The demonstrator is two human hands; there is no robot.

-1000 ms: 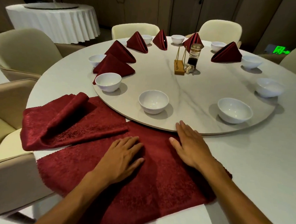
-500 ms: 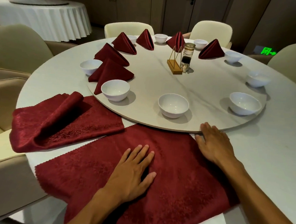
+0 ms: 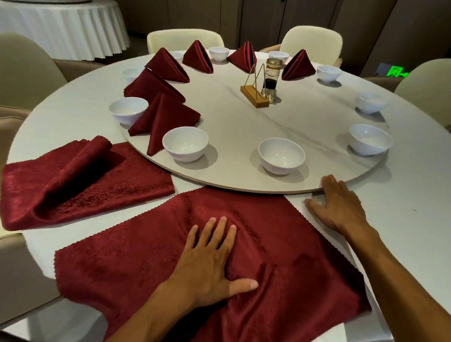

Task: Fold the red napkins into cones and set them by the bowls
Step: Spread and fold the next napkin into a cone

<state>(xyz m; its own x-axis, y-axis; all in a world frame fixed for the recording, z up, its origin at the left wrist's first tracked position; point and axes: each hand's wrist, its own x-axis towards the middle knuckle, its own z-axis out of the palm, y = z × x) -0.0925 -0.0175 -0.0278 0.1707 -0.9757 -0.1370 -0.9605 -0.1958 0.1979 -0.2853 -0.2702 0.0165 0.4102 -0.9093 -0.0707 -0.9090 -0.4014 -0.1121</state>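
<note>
Our left hand (image 3: 209, 264), fingers spread, pins the napkin (image 3: 305, 274) flat for folding; our right hand (image 3: 340, 205), spread, rests at 2 o'clock beside it.

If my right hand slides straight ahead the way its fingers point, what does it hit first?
Most likely the raised edge of the turntable. The right hand lies flat on the table with its fingertips already at that rim, possibly touching it; depth there is hard to judge.

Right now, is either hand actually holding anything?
Nothing is held. The left hand presses flat on the spread napkin; the right hand rests open by the turntable edge.
</note>
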